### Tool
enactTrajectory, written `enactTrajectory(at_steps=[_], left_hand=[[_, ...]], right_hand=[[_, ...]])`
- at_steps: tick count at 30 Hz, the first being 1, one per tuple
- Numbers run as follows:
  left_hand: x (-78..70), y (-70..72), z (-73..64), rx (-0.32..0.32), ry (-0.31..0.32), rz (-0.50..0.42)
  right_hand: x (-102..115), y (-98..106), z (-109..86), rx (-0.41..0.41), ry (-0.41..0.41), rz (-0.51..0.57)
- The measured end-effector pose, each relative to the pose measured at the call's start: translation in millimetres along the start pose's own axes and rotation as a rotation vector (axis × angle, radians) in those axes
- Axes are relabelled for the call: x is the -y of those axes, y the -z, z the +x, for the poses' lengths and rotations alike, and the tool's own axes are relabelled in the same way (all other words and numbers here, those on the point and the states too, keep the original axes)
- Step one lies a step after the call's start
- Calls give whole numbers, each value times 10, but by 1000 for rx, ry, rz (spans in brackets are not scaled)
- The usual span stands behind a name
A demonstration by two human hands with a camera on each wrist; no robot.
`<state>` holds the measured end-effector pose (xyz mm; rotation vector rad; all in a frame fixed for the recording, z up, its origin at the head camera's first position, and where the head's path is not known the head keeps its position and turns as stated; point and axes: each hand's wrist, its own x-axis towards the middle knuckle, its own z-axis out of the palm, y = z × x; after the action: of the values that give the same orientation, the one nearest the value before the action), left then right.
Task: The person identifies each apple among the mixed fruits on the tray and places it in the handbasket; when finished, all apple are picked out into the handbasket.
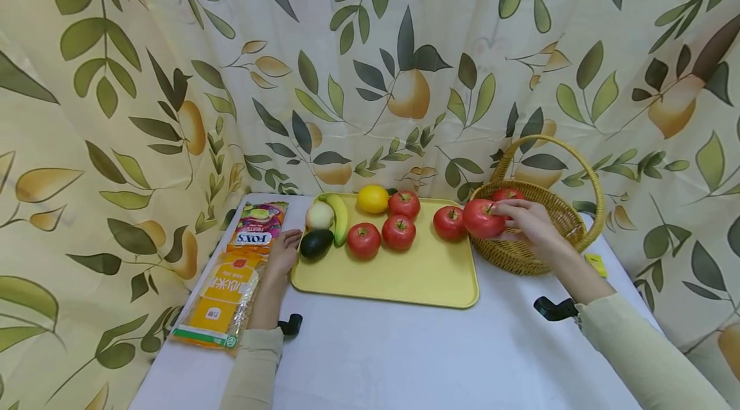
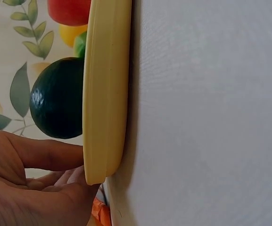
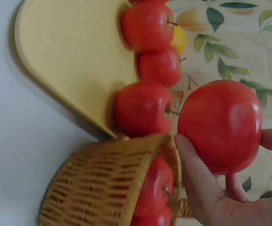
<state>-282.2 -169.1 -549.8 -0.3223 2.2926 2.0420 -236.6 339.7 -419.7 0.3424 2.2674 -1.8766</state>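
Note:
My right hand point(image 1: 528, 223) holds a red apple point(image 1: 484, 218) between thumb and fingers, over the left rim of the wicker basket point(image 1: 511, 259). In the right wrist view the held apple point(image 3: 220, 127) is off the tray, and more apples point(image 3: 154, 186) lie inside the basket. My left hand point(image 1: 283, 252) grips the left edge of the yellow tray point(image 1: 393, 285), beside a dark avocado point(image 1: 316, 245). The left wrist view shows the digits on either side of the tray's rim point(image 2: 105, 94). Several red apples point(image 1: 399, 232) sit on the tray.
Also on the tray are a lemon point(image 1: 372, 198), a banana point(image 1: 341, 220) and a pale round fruit point(image 1: 320, 215). Left of it lie a Fox's candy bag point(image 1: 257, 227) and an orange-yellow food packet point(image 1: 220, 297). The basket's tall handle point(image 1: 595, 191) arches up. A leaf-patterned curtain point(image 1: 370, 121) hangs behind.

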Motion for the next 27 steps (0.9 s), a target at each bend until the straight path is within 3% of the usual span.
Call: enactTrajectory(at_steps=[7,17,21,27], left_hand=[[10,9,7,-11,-38,-24],[-11,9,-6,-3,-8,-10],[1,6,-18,-4,-16,-13],[26,-15,-21,-5,-21,-20]], right_hand=[[-19,171,35,-31,-9,-28],[-145,315,-1,-125,-86,-174],[-243,357,32,-131,-115,-179],[-323,387,85,-122,-83,-162]])
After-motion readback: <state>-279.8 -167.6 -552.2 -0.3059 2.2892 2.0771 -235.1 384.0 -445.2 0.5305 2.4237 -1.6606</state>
